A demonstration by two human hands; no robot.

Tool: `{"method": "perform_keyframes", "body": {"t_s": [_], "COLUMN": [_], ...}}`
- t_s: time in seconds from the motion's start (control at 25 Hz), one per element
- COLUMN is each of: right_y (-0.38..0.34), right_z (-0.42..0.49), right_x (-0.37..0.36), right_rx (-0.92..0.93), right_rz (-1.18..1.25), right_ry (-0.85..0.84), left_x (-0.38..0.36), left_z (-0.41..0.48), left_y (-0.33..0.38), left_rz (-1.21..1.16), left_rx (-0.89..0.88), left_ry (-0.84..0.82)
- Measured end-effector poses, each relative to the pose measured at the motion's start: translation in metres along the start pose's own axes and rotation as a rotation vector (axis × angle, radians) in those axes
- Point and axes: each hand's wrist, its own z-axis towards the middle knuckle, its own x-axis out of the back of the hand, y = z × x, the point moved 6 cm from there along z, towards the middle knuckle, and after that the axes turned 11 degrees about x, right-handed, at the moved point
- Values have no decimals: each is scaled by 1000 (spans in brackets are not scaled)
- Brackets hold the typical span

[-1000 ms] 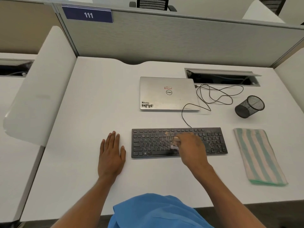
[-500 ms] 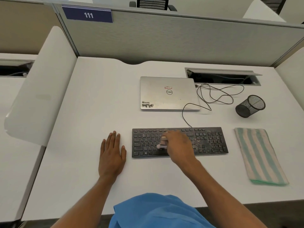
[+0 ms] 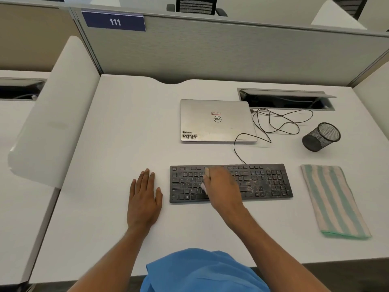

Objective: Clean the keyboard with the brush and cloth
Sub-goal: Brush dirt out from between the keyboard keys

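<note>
So the black keyboard (image 3: 270,183) sits flat on the white table (image 3: 126,127), parallel to the near edge and a bit right of the middle. The right half of it is pretty grubby, with pale specks and dust all over the keys. The right hand (image 3: 224,187) is down over the middle of the board with its grip curled round a small pinkish brush (image 3: 203,187). Only a blurry bit of the brush pokes out on the left side of the hand, so I honestly can't tell which end is on the keys. The left hand (image 3: 145,199) lies palm down on the table just off the keyboard's left end, fingers straight and together, holding nothing, not touching the board.

The striped green and cream cloth (image 3: 334,201) is folded and lying by itself toward the near-right corner, apart from the keyboard's right end.

Behind the keyboard, toward the far edge, there's a closed silver laptop (image 3: 216,121). The keyboard's black cable (image 3: 277,123) loops around loose beside it. A black mesh cup (image 3: 321,137) is tipped on its side near the right edge.
</note>
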Motion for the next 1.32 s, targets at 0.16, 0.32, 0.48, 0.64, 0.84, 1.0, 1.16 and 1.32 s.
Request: {"method": "perform_keyframes", "body": {"t_s": [0.16,0.32,0.48,0.64,0.84,1.0,1.16,1.32], "right_y": [15,20,12,23,28,24,26,19], "right_z": [-6,-4,-5,-7,-1,-3,-3,7], "right_x": [-16,3,-2,-6,16,-6,-10,7], "right_rx": [-105,-157,-126,-176,-167,-157,-153,-68], "right_rz": [38,116,99,128,76,119,-5,63], "right_ry": [-80,53,53,-56,136,83,-108,40], "left_x": [-1,-2,-1,0,-1,0,-1,-1], "left_z": [0,1,1,0,0,0,0,1], "left_y": [-1,-2,0,-1,-1,0,-1,0], "left_rz": [5,16,10,13,11,4,7,-1], "left_rx": [1,2,-1,0,1,3,5,-3], "left_ry": [-5,-10,-10,-10,-14,-11,-14,-10]}}
